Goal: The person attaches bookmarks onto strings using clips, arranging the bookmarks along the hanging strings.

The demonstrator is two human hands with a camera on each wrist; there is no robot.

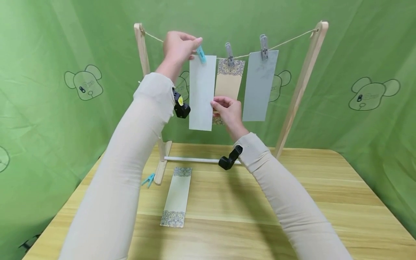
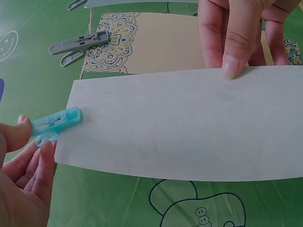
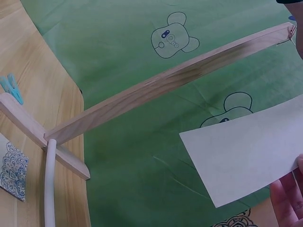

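My left hand (image 1: 178,47) pinches a light-blue clothespin (image 2: 59,122) between thumb and fingers at the top edge of a plain white card (image 1: 201,97). The clothespin's tip overlaps the card's upper edge, level with the string (image 1: 242,56). Lower down, my right hand (image 1: 229,112) pinches the same card's right edge, thumb on the near face. Behind that hand hangs a beige card with a patterned border (image 1: 230,68), held on the string by a grey clothespin (image 1: 229,54). To its right a grey-white card (image 1: 260,86) hangs from another grey clothespin (image 1: 264,46).
Wooden posts (image 1: 302,83) carry the string at both ends, joined low down by a white rod (image 1: 195,159). On the wooden table (image 1: 312,202) lie a patterned card (image 1: 178,196) and a spare blue clothespin (image 1: 149,180). A green cloth (image 1: 42,47) hangs behind.
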